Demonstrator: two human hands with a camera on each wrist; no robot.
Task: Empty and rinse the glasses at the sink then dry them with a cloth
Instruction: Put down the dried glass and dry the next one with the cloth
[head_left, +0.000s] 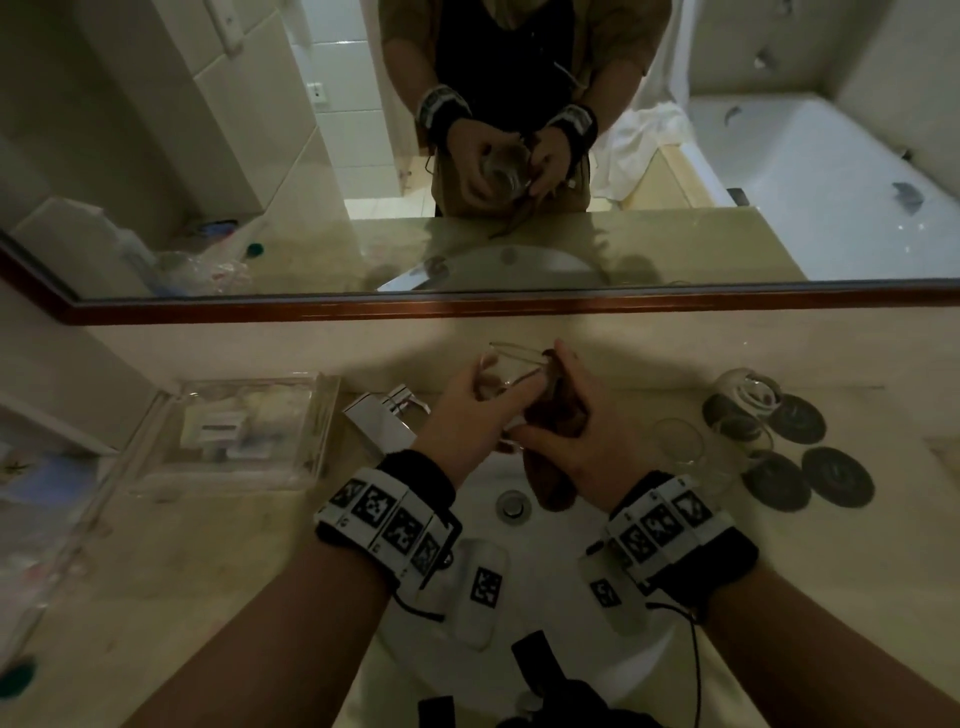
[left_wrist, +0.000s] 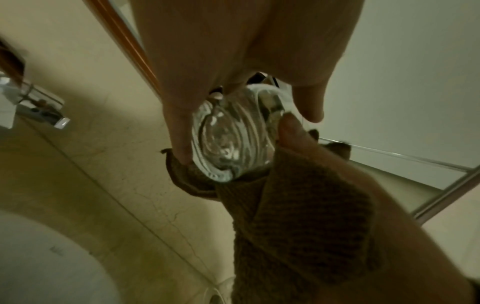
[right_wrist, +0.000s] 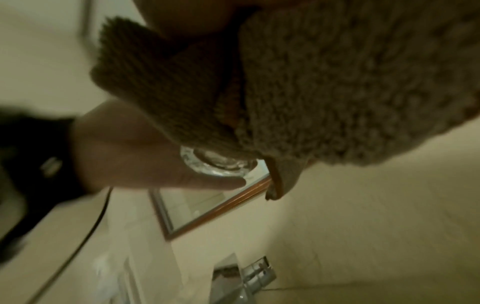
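Note:
Above the white sink (head_left: 566, 566) I hold a clear glass (head_left: 506, 371) tilted on its side. My left hand (head_left: 480, 400) grips it round the base; the thick ribbed bottom (left_wrist: 231, 139) faces the left wrist camera between my fingers. My right hand (head_left: 569, 415) grips a brown cloth (head_left: 550, 415) pressed against the glass's side, and the cloth's tail hangs down over the basin. The right wrist view is mostly filled by the brown cloth (right_wrist: 324, 92), with the glass base (right_wrist: 215, 162) showing beneath it. A second clear glass (head_left: 680, 447) stands upright on the counter to the right.
A chrome faucet (head_left: 387, 415) stands left of my hands behind the basin. A clear plastic tray (head_left: 234, 431) of toiletries sits at the left. Dark round coasters (head_left: 836, 475) and an upturned glass (head_left: 743, 397) lie at the right. A framed mirror (head_left: 467, 304) runs along the wall.

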